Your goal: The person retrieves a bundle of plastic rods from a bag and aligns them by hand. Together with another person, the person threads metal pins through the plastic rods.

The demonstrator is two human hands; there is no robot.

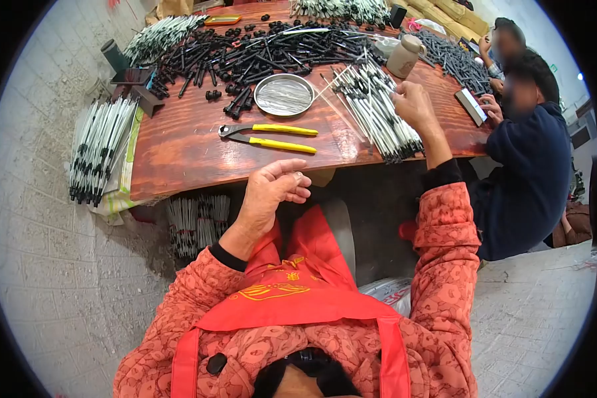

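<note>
My left hand (pixel 272 192) is just off the table's front edge, above my lap. Its fingers curl in against the thumb, and a small pale glint shows at the tips, too small to name. My right hand (pixel 416 107) hovers at the right of a pile of thin white rods with black ends (pixel 375 109). Its fingers are pressed together, and what they hold, if anything, is hidden. Pincers with yellow handles (pixel 284 129) lie between the hands. Behind them stands a round metal tin (pixel 258 106) of thin silvery wire pieces.
Black plastic parts (pixel 225 56) heap across the wooden table (pixel 186 156). A beige cup (pixel 404 56) stands behind the white rods. More rods (pixel 103 149) hang at the left edge. At right, a person in dark clothing (pixel 530 172) holds a phone (pixel 471 106), beside another person.
</note>
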